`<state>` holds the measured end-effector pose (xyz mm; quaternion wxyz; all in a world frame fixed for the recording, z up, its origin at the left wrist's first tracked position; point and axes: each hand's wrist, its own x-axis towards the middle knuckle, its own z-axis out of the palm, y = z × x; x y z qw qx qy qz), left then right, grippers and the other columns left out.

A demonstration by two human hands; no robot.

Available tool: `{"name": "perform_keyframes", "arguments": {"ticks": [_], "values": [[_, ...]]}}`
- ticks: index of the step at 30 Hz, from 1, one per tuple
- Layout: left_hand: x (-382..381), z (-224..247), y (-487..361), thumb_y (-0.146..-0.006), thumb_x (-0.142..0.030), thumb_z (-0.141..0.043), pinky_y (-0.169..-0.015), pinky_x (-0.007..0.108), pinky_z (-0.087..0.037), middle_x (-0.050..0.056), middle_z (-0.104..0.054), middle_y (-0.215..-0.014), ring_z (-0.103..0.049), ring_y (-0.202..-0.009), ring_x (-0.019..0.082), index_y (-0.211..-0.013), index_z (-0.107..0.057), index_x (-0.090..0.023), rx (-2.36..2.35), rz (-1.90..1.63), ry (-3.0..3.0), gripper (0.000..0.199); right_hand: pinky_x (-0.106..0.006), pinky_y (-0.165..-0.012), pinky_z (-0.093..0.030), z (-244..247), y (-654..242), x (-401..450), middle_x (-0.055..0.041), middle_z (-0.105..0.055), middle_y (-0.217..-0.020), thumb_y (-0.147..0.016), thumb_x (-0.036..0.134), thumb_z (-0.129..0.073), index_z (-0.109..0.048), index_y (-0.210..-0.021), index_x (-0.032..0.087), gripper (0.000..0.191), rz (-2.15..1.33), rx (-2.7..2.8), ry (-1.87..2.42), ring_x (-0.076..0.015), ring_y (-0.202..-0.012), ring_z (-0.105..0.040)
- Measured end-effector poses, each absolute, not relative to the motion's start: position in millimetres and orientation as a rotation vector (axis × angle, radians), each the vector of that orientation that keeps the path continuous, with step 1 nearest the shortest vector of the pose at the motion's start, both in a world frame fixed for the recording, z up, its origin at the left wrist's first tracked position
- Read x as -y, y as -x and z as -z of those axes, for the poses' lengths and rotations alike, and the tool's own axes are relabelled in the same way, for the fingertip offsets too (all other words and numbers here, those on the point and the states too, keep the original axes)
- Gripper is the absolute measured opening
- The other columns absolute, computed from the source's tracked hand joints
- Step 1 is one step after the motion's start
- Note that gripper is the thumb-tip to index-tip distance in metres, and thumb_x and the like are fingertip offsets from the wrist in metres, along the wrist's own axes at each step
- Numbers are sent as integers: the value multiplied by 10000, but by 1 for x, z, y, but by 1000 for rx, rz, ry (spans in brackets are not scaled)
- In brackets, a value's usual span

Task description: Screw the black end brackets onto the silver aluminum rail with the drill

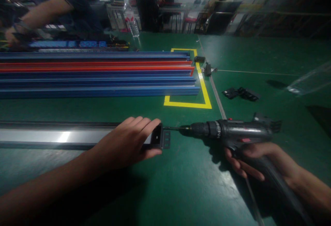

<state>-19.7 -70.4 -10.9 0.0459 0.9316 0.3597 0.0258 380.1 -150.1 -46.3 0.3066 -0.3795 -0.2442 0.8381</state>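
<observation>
My left hand (129, 136) is wrapped over the end of a long silver metal profile (64, 137) with dark edges, gripping it at a black end cap (157, 137). A slotted tab juts from the cap's right side. In my right hand (248, 160) is a black power drill (240, 131), held by its handle and pointing left. Its long thin bit (177, 128) reaches to the right face of the end cap. Whether the tip sits in a screw or hole cannot be made out.
Blue profiles (103, 92) and red profiles (103, 66) lie behind the silver one, ending inside yellow floor tape (188, 104). Several black end pieces (248, 94) lie at right. A plastic bottle (132, 22) stands behind. At upper left, another person's arm (46, 10) reaches over parts.
</observation>
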Motion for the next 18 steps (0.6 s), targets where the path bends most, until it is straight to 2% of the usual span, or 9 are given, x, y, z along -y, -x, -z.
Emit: {"name": "perform_keyframes", "arguments": {"ticks": [18], "values": [[70,10,19,-923,-590,-657,-837,413,-520,134,-688,-1197,-649,-972,269,-1420,-517,-150,-1078,-89,-2856,678,-252,-609,-557,43,-378,149,-132,-777,-769,-782,300,-654,-815,-1002,75,354,-2200,653,1015,-77,-417,-567]]}}
